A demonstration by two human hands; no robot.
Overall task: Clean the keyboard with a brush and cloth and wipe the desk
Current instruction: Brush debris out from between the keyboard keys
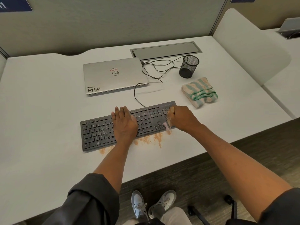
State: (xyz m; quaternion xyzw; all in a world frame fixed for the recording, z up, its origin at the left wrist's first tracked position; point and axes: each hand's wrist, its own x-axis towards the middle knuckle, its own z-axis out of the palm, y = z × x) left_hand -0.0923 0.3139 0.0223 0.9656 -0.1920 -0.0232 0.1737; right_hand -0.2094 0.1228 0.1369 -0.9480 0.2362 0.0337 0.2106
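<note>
Left hand [124, 122] lies flat, fingers straight, on the black keyboard [100, 132] mid-desk [40, 111]. Right hand [182, 118] grips a small brush [168, 123] over the numpad end; striped cloth [199, 92] sits just behind, orange crumbs [149, 139] in front.

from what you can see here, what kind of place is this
Most likely an office or study-hall cubicle: a white desk walled by grey partition panels with numbered blue tags, a built-in cable hatch, and a closed laptop wired to a keyboard.
</note>
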